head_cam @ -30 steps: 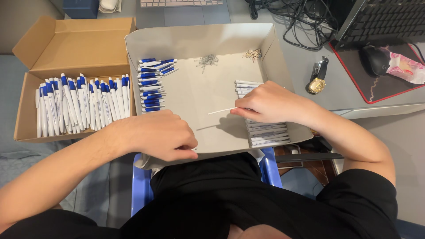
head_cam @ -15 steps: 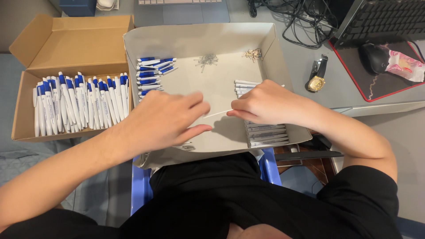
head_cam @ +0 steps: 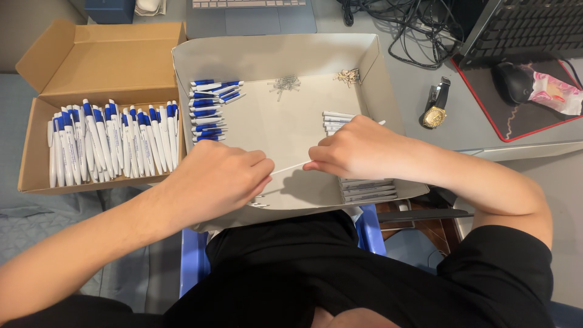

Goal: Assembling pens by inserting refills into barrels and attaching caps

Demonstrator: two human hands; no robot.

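Over the grey tray (head_cam: 273, 54), left hand (head_cam: 215, 179) and right hand (head_cam: 358, 152) each pinch one thin white refill (head_cam: 289, 167); uneven pull could bend it.

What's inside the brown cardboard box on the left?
The brown cardboard box holds a row of white pens with blue ends, lying side by side. They cover the box's floor there, so anything beneath them is hidden.

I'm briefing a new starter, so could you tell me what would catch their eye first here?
Both hands meet over the grey tray in the middle: the left hand and right hand pinch a thin white rod between them. To the left, a cardboard box holds a row of blue-and-white pens.
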